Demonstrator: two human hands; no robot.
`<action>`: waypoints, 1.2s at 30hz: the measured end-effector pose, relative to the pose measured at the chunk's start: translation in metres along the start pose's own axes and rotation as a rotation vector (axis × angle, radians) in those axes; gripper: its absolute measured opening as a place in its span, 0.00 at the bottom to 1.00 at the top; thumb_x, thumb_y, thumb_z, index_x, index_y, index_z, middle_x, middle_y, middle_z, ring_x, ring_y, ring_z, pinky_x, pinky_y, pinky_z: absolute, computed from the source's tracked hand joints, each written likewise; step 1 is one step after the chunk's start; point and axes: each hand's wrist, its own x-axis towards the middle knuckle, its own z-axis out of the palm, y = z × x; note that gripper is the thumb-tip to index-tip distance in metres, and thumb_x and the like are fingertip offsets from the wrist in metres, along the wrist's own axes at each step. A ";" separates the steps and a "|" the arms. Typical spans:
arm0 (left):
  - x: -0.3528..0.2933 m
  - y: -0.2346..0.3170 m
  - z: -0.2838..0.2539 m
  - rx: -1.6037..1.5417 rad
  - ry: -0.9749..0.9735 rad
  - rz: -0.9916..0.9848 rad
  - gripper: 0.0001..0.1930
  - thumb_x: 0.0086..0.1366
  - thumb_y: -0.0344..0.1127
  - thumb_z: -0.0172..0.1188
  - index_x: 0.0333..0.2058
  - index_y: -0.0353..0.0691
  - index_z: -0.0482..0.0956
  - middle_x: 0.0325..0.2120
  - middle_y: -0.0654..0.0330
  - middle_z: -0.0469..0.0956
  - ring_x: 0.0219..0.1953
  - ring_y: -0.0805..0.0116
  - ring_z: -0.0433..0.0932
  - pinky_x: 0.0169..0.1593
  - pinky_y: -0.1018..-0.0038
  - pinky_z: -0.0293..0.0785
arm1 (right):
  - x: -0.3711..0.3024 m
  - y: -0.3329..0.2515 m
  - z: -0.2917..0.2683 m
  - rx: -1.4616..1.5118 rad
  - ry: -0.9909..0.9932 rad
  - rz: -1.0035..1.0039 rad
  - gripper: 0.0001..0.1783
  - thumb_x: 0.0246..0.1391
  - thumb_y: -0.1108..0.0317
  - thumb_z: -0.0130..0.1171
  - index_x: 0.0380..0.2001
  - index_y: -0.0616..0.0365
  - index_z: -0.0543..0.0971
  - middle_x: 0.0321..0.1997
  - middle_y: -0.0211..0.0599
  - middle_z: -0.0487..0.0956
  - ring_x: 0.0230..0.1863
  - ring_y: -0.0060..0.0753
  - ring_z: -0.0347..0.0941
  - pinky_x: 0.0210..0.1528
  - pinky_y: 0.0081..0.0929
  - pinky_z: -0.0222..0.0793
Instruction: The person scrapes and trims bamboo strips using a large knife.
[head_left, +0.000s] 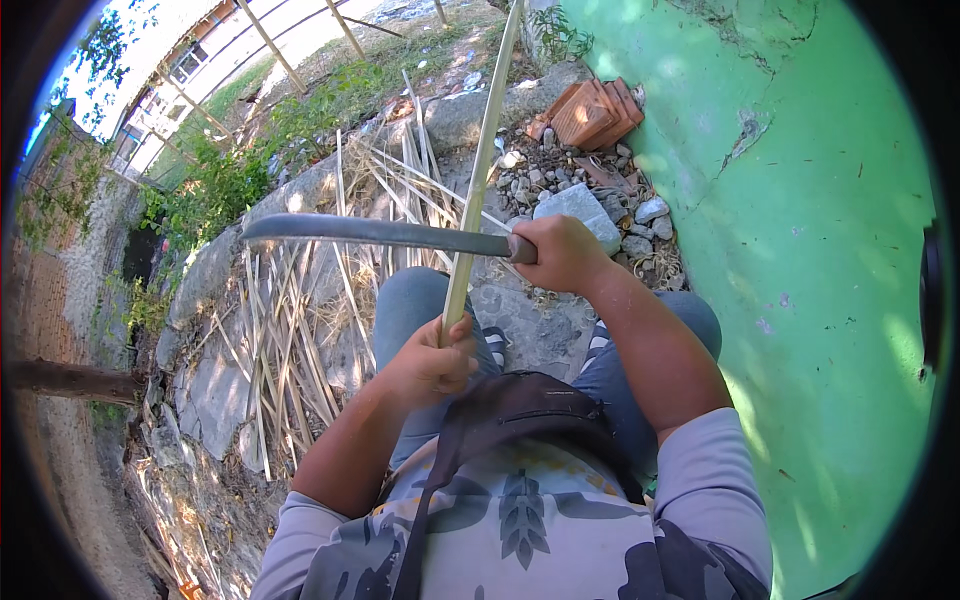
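My left hand [437, 360] is closed around the lower end of a long pale bamboo strip [484, 150], which slants up and away from me past the top of the picture. My right hand [563, 254] grips the handle of a machete [375, 232]. Its dark, slightly curved blade points left and lies across the strip, a little above my left fist. Whether the edge bites into the strip, I cannot tell. Both hands are above my knees as I sit.
Many split strips [285, 350] lie in a loose pile on the stone ground to the left. Ahead are gravel [545, 175], a pale block [582, 212] and stacked clay tiles [592, 112]. A green wall [800, 250] stands close on my right. A black bag [535, 410] rests at my lap.
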 end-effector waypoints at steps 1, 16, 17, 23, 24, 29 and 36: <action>0.000 -0.002 -0.001 -0.024 -0.015 0.006 0.20 0.58 0.14 0.54 0.35 0.52 0.61 0.21 0.73 0.60 0.15 0.84 0.55 0.17 0.81 0.48 | -0.001 -0.005 0.000 0.003 -0.003 -0.002 0.08 0.44 0.61 0.65 0.26 0.51 0.79 0.24 0.41 0.80 0.32 0.52 0.80 0.34 0.47 0.74; -0.002 -0.009 0.000 -0.101 -0.116 -0.015 0.19 0.61 0.15 0.55 0.35 0.52 0.61 0.21 0.73 0.61 0.15 0.83 0.54 0.17 0.81 0.48 | -0.003 0.006 -0.002 -0.016 -0.029 -0.129 0.08 0.44 0.62 0.65 0.28 0.51 0.81 0.24 0.42 0.80 0.30 0.53 0.79 0.35 0.47 0.75; 0.000 -0.007 0.002 -0.094 -0.124 -0.014 0.19 0.61 0.15 0.55 0.35 0.52 0.61 0.21 0.73 0.61 0.15 0.83 0.54 0.17 0.81 0.48 | -0.002 0.015 -0.003 0.026 0.021 -0.089 0.09 0.43 0.62 0.67 0.27 0.52 0.79 0.24 0.42 0.79 0.30 0.54 0.78 0.33 0.47 0.73; 0.001 -0.011 -0.001 -0.142 -0.053 -0.020 0.20 0.61 0.15 0.56 0.35 0.52 0.61 0.21 0.73 0.62 0.14 0.83 0.55 0.17 0.81 0.48 | -0.004 0.002 0.001 0.013 0.047 -0.100 0.11 0.40 0.65 0.70 0.26 0.55 0.78 0.22 0.44 0.77 0.27 0.55 0.76 0.30 0.45 0.70; -0.002 -0.011 0.000 -0.110 -0.062 -0.032 0.20 0.61 0.15 0.56 0.35 0.52 0.61 0.21 0.73 0.62 0.15 0.83 0.55 0.17 0.81 0.48 | -0.003 -0.004 0.001 -0.003 0.022 -0.144 0.11 0.40 0.66 0.70 0.26 0.56 0.78 0.22 0.44 0.76 0.27 0.55 0.76 0.30 0.45 0.70; -0.005 -0.006 0.007 -0.040 -0.150 -0.121 0.20 0.61 0.15 0.56 0.35 0.52 0.61 0.21 0.73 0.61 0.15 0.83 0.55 0.17 0.81 0.48 | -0.004 0.019 0.001 0.122 0.046 -0.125 0.10 0.40 0.66 0.69 0.25 0.55 0.78 0.22 0.44 0.76 0.27 0.55 0.76 0.30 0.44 0.70; -0.001 -0.007 0.002 -0.125 -0.093 -0.026 0.20 0.60 0.13 0.55 0.35 0.51 0.60 0.22 0.72 0.61 0.15 0.83 0.54 0.17 0.81 0.47 | -0.003 -0.009 0.001 0.086 0.049 -0.149 0.11 0.39 0.65 0.69 0.25 0.56 0.77 0.22 0.44 0.76 0.28 0.55 0.76 0.30 0.45 0.70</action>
